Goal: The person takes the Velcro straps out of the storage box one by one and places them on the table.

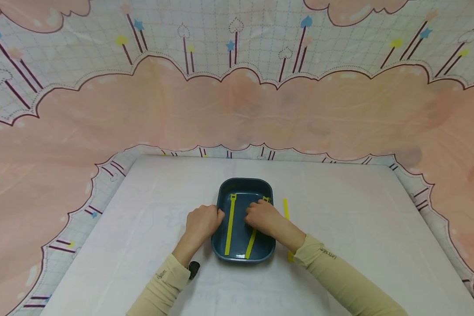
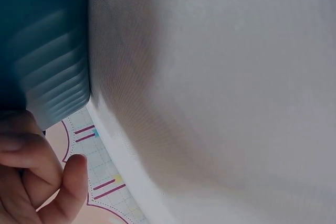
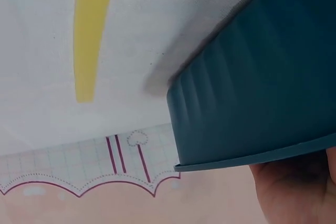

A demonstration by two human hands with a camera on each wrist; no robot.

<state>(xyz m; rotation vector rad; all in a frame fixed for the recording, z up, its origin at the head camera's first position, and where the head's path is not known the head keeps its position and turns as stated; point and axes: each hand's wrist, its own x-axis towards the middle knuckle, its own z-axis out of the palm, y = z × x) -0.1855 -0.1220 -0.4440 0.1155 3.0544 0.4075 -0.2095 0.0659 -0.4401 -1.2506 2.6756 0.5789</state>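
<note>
My left hand (image 1: 203, 221) grips the left rim of the dark blue rounded-rectangular tray (image 1: 241, 237); inside it my curled right hand (image 1: 263, 217) covers the middle of a flat yellow strip (image 1: 251, 242), held or not I cannot tell; a second strip (image 1: 230, 228) lies in the tray's left half

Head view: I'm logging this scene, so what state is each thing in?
Blue container: upright, open-topped.
Left yellow strip: lengthwise inside the container, uncovered.
Right yellow strip: slanted inside the container, partly hidden by the right hand.
Outer yellow strip: on the white table, partly hidden by the right forearm.
Left hand: grips the container's left side.
Right hand: over the right strip; grip unclear.
</note>
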